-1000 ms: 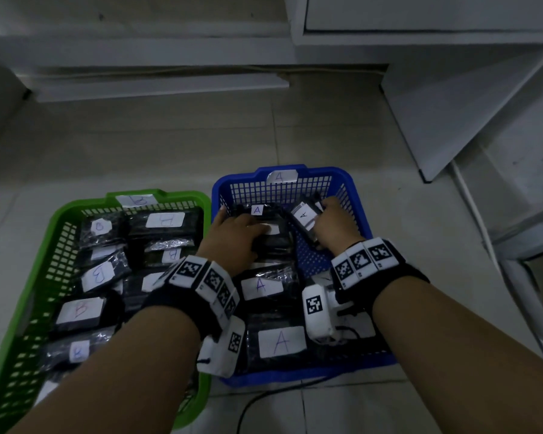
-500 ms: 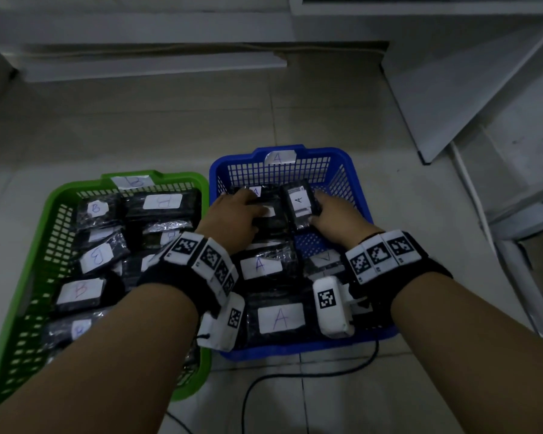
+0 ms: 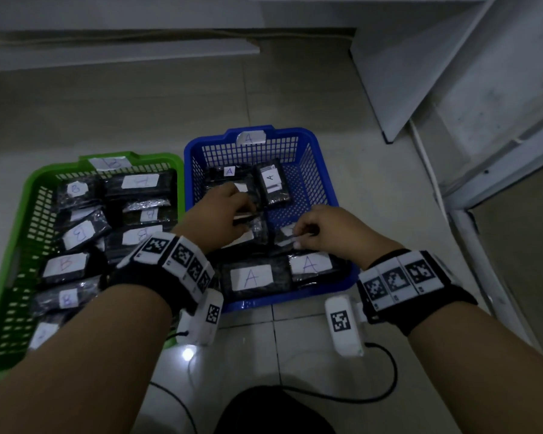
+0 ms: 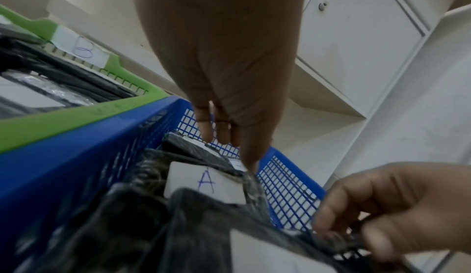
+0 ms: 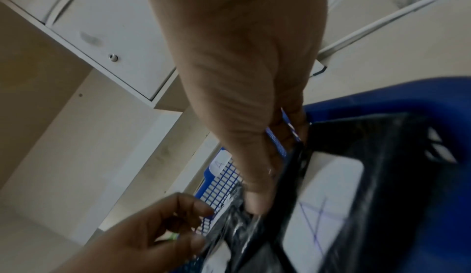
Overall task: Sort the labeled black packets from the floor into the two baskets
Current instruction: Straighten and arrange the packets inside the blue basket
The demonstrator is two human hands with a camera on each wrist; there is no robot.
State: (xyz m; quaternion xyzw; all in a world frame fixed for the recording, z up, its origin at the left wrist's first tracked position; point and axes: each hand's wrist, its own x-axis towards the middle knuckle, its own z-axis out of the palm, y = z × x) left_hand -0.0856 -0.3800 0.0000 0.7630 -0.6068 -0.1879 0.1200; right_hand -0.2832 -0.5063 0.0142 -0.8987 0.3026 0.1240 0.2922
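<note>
The blue basket (image 3: pixel 279 300) tagged A holds several black packets with white A labels; one lies flat at its back (image 3: pixel 271 183). The green basket (image 3: pixel 16 239) to its left is filled with B packets (image 3: pixel 65 266). Both hands are inside the blue basket. My right hand (image 3: pixel 298 238) pinches the edge of an A packet (image 5: pixel 331 186) between thumb and fingers (image 5: pixel 275 172). My left hand (image 3: pixel 245 211) reaches down with fairly straight fingers (image 4: pixel 216 134), its tips touching the packets in the middle of the basket.
White cabinet panels (image 3: pixel 420 73) stand to the right and behind. A black cable (image 3: pixel 386 380) runs over the tiled floor near me, and a dark object (image 3: pixel 264 415) sits at the bottom edge. A white board (image 3: pixel 123 54) lies along the back wall.
The right hand let go of the packet at the basket's back, drew toward me and pinched another packet. The left hand also slid nearer.
</note>
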